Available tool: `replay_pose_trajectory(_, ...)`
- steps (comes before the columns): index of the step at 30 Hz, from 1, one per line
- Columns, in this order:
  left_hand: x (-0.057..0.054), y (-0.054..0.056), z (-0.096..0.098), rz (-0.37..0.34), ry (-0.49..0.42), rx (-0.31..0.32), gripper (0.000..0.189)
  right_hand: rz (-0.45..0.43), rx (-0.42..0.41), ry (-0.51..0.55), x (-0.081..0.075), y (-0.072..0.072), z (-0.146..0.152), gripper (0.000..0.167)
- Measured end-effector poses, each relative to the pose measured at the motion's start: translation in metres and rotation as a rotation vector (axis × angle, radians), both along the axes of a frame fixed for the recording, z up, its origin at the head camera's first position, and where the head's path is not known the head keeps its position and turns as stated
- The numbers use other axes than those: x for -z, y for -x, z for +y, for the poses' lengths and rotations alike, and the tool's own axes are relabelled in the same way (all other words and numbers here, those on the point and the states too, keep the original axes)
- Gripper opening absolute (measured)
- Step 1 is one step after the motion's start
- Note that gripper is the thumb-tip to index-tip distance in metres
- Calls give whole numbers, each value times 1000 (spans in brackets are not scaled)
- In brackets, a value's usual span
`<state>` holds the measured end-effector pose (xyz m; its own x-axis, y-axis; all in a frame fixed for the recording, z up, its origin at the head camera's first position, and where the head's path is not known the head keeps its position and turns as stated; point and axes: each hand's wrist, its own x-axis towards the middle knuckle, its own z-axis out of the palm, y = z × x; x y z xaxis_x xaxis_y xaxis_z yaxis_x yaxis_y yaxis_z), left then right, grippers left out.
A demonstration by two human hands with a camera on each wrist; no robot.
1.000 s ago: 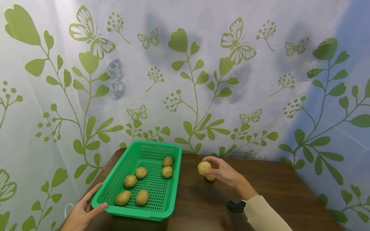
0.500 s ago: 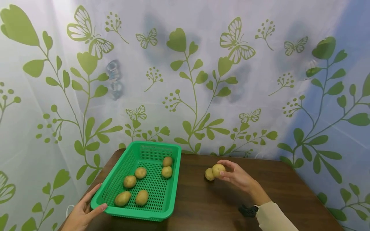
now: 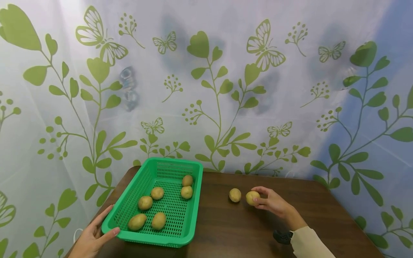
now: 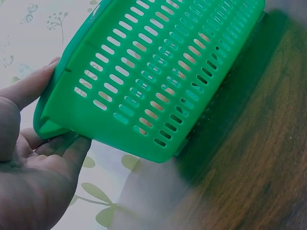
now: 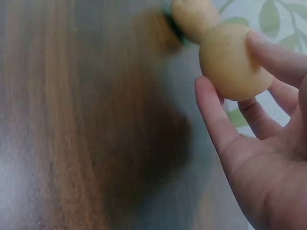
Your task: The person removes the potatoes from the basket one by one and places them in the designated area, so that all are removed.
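Note:
A green plastic basket (image 3: 197, 200) with slotted walls stands on the left of the table, several potatoes lying in it. At its near-left corner my left hand (image 3: 91, 238) grips the rim; the left wrist view shows the thumb on one side of the rim (image 4: 53, 91) and the fingers under it. My right hand (image 3: 274, 203) holds a potato (image 3: 252, 197) between thumb and fingers, right of the basket. Just left of that one, another potato (image 3: 235, 195) lies on the table. In the right wrist view the held potato (image 5: 232, 62) partly covers the one behind it.
The dark wooden table (image 3: 222, 229) reaches back to a pale curtain (image 3: 180, 89) printed with green leaves and butterflies. A black strap (image 3: 282, 237) sits at my right wrist beside a cream sleeve (image 3: 309, 243).
My right hand has carried its potato to the right and lower, past the potato on the table, which is now uncovered. My left hand and the basket have stayed in place.

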<state>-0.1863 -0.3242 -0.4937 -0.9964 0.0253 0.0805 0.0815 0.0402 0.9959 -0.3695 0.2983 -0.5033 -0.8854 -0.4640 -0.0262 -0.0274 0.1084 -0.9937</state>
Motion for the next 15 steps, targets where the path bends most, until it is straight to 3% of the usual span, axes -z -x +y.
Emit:
replay_pose_trajectory(5, -1, -1, 3, 12, 2, -10, 78, 1, 30, -79, 4, 1, 1, 59)
replay_pose_trajectory(15, 0, -1, 1, 3, 18, -18, 79, 133, 73, -295, -3, 1, -12, 46)
